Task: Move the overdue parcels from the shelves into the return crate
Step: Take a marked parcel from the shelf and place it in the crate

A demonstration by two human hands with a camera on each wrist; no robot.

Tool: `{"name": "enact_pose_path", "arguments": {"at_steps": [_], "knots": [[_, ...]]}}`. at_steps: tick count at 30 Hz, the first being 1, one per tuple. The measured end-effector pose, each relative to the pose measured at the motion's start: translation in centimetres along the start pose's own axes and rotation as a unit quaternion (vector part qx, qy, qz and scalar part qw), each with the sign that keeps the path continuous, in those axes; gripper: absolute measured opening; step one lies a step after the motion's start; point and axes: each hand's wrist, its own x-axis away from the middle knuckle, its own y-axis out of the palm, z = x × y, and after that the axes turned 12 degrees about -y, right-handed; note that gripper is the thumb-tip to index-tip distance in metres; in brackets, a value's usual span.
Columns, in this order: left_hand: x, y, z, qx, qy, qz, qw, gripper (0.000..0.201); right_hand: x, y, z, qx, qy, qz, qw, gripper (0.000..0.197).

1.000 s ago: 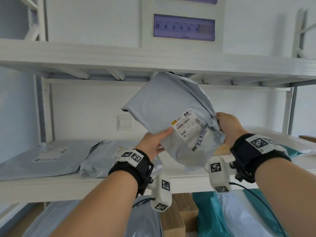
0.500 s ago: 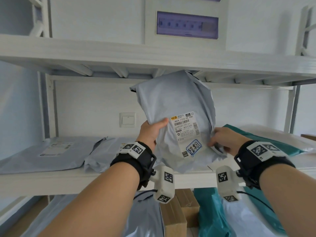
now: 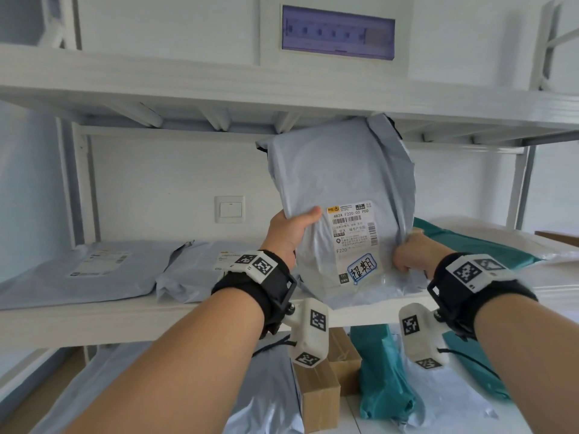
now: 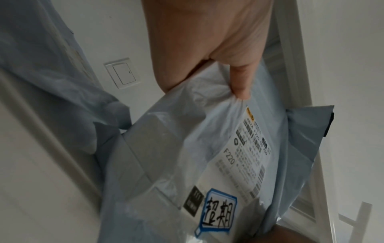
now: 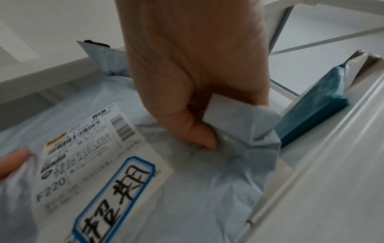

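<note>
The pale grey plastic mailer parcel [image 3: 341, 195], blue-stickered, is standing upright above the white middle shelf [image 3: 94, 321], left hand [image 3: 289, 230] and right hand [image 3: 410, 255] pinching its edges. Judging by the sticker, checking is finishing. Next it needs carrying to the crate, which is showing nowhere.

Bare forearms. Each wrist wore a black strap [image 3: 272, 296] carrying white camera housings [image 3: 308, 333] with square black-and-white markers; thin black cables trailed.
</note>
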Motion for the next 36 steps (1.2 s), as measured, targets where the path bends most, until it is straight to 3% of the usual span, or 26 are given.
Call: {"name": "enact_pose_path", "arguments": {"at_steps": [3,6,9,11,14,18,23,25,28,29,33,36], "knots": [[0.4,0.0,-0.2,0.0,0.0,-0.002,1.0,0.031,1.0,0.1,0.4,-0.076,-0.014,-0.014,0.997,0.024],[0.9,0.0,-0.6,-0.013,-0.006,-0.008,1.0,0.039,2.2,0.1,0.1,-0.254,-0.053,-0.035,0.965,0.039],[1.6,0.2,-1.5,-0.024,-0.023,-0.027,0.999,0.045,4.0,-0.3,-0.9,-0.386,-0.075,0.015,0.919,0.061],[2.0,0.6,-2.1,-0.029,-0.03,-0.044,0.998,0.04,5.0,-0.7,-1.1,-0.422,-0.079,0.07,0.9,0.059],[3.2,1.4,-3.0,-0.058,-0.044,-0.079,0.994,0.04,6.7,-1.0,-0.1,-0.408,-0.06,0.112,0.904,0.042],[4.8,2.9,-5.3,-0.074,-0.06,-0.117,0.989,0.021,9.1,-0.9,2.6,-0.387,-0.009,0.124,0.914,0.042],[5.5,4.2,-10.2,-0.092,-0.099,-0.145,0.98,0.035,12.1,-0.4,6.6,-0.385,0.049,0.109,0.915,0.044],[5.8,5.0,-11.9,-0.098,-0.117,-0.154,0.976,0.038,12.2,-0.4,8.8,-0.372,0.073,0.114,0.918,0.054],[6.4,6.8,-14.0,-0.148,-0.141,-0.176,0.963,0.062,11.7,-0.4,12.7,-0.338,0.11,0.127,0.926,0.086],[6.5,7.6,-14.6,-0.167,-0.148,-0.187,0.957,0.064,11.5,-0.6,14.1,-0.331,0.118,0.135,0.926,0.083],[6.6,11.8,-17.0,-0.203,-0.171,-0.224,0.938,0.031,11.8,-2.6,18.6,-0.314,0.138,0.148,0.928,0.06],[6.6,16.1,-19.3,-0.225,-0.166,-0.222,0.934,0.042,12.0,-4.8,22.9,-0.311,0.154,0.158,0.925,0.045]]}}
